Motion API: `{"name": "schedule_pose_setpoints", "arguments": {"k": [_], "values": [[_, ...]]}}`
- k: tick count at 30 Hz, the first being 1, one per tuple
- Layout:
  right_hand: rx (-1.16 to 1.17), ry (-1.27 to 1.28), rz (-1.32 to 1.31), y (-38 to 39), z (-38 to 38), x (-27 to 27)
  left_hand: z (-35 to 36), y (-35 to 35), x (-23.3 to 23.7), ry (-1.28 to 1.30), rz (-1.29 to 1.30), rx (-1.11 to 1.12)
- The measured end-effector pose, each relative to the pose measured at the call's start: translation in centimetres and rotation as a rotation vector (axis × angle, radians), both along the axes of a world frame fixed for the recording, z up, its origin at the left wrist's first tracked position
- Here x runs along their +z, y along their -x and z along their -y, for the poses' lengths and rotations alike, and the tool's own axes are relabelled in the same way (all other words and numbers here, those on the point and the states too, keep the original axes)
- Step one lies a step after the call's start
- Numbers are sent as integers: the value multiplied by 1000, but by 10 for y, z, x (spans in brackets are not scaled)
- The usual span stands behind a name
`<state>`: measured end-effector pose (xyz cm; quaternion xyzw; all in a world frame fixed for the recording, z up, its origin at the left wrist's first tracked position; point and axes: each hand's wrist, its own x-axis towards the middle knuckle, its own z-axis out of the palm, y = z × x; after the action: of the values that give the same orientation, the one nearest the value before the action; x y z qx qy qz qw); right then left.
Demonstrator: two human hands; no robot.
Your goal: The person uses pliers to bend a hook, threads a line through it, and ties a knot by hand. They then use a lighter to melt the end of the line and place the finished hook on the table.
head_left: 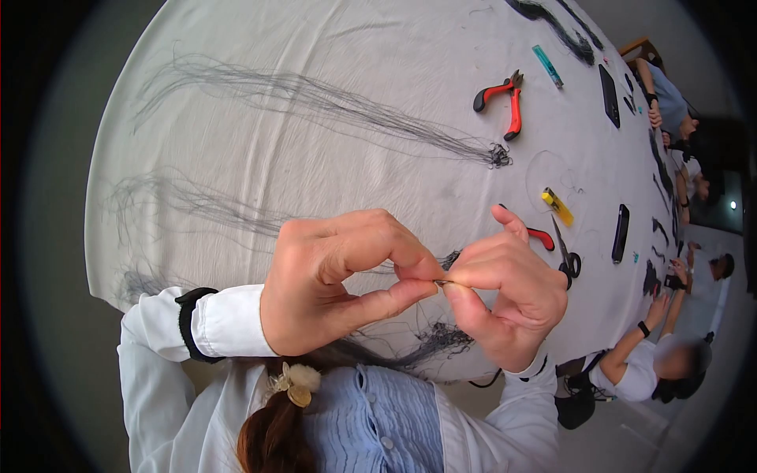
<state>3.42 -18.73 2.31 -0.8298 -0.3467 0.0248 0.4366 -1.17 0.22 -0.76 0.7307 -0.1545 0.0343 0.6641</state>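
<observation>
My left hand and my right hand meet fingertip to fingertip over the near side of the table. Both pinch a tiny dark piece, mostly hidden by the fingers; its kind is too small to make out. Below my hands lies a bundle of black strands, with a tangled end near my right wrist. Another bundle of thin dark strands runs partly behind my left hand. Just past my right hand are black-handled scissors and a red handle, partly covered.
Farther off on the white cloth lie a long strand bundle, red-handled pliers, a yellow cutter, a teal cutter and dark phones. Other people sit around the table's far side.
</observation>
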Motion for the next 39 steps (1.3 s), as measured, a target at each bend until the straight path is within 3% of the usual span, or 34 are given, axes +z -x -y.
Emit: {"name": "schedule_pose_setpoints", "arguments": {"k": [11,13,20,22,25,28,39], "values": [[-11,14,195,0,1,-1,1,2,-1,109,-152,-26],[-11,5,207,-1,1,-3,0,3,0,273,-367,-96],[-17,8,262,-3,4,-2,6,1,0,639,-521,-188],[9,13,247,-3,5,-1,3,1,3,819,-726,-306],[-41,17,312,-3,5,-1,-2,1,9,648,-808,-338],[-23,6,346,-2,5,-1,1,0,15,747,-897,-310],[-12,18,368,13,7,11,-2,11,25,724,-832,-372]]}}
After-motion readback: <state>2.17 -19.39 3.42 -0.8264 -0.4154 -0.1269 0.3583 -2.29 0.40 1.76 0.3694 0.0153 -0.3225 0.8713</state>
